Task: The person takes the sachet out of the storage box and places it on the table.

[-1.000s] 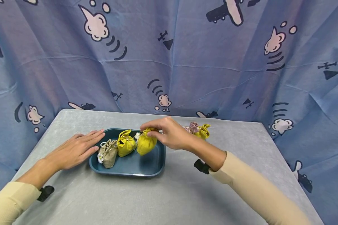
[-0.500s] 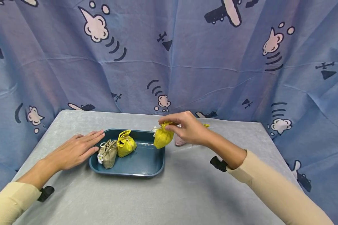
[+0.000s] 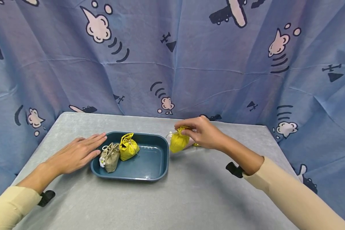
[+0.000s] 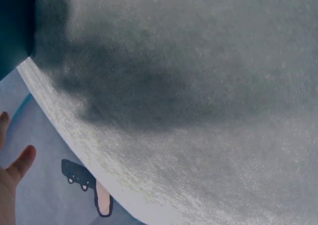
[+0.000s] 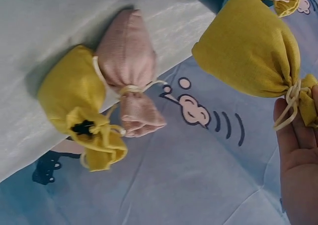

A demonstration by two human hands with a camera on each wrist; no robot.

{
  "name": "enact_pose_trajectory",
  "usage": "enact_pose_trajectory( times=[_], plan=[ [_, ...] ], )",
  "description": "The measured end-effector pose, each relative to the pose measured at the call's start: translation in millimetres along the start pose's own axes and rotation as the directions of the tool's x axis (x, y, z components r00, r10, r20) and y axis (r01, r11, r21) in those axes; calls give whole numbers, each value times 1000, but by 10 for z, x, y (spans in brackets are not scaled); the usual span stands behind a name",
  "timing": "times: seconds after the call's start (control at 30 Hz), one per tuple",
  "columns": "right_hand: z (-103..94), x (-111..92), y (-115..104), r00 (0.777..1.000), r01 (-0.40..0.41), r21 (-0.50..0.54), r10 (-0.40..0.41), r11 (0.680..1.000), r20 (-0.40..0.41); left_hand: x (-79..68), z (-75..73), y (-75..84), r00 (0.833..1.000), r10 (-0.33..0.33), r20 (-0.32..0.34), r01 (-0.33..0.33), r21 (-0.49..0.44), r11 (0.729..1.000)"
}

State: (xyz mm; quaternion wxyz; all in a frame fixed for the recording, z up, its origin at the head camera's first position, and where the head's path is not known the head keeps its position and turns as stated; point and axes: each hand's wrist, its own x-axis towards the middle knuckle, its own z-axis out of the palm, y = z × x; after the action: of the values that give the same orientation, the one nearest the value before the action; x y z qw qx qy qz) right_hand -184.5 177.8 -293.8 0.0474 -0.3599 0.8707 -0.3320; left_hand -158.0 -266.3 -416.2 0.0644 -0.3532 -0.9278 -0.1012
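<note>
My right hand [image 3: 205,133] pinches a yellow drawstring pouch [image 3: 179,142] by its gathered neck, just beyond the right rim of a blue tray [image 3: 158,177]. In the right wrist view the same yellow pouch hangs bottom toward the tray, its cord near my fingers. A pink pouch [image 5: 128,56] and another yellow pouch [image 5: 74,93] stand side by side on the table, mostly hidden behind my right hand in the head view. Inside the tray are a beige pouch [image 3: 110,158] with a white flower and a yellow pouch [image 3: 128,147]. My left hand [image 3: 77,153] lies with straight fingers at the tray's left rim.
A grey cloth-covered table [image 3: 149,204] carries everything. Behind it hangs a blue patterned curtain [image 3: 172,57], close to the table's back edge. A black wrist strap piece [image 3: 47,198] shows at my left wrist.
My right hand has lifted the yellow pouch out from over the tray and carried it right, past the rim, toward the pouches on the table. My left hand has stayed still.
</note>
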Motion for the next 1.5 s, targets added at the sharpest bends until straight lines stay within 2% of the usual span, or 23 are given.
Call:
enact_pose_trajectory(
  times=[0.23,0.47,0.73,1.0,1.23,1.5],
  plan=[
    [25,-67,105,1000,-25,-8,25,1000,-5,-1,10,-13,1000,1,0,-1,4,1000],
    [125,-107,225,998,-56,60,56,997,9,-6,20,-13,1000,5,-2,-5,-1,1000],
    [231,-129,327,996,-88,76,87,993,12,-8,9,-6,1000,-4,7,4,-6,1000],
    [353,-138,404,998,-65,90,62,994,29,-8,3,-6,1000,-4,2,4,-6,1000],
    [421,-108,453,997,-80,128,77,989,29,-6,6,-2,1000,-1,1,1,-7,1000],
    [518,-91,508,996,-85,99,81,991,48,-6,2,8,1000,-6,1,6,-16,1000]
  ],
)
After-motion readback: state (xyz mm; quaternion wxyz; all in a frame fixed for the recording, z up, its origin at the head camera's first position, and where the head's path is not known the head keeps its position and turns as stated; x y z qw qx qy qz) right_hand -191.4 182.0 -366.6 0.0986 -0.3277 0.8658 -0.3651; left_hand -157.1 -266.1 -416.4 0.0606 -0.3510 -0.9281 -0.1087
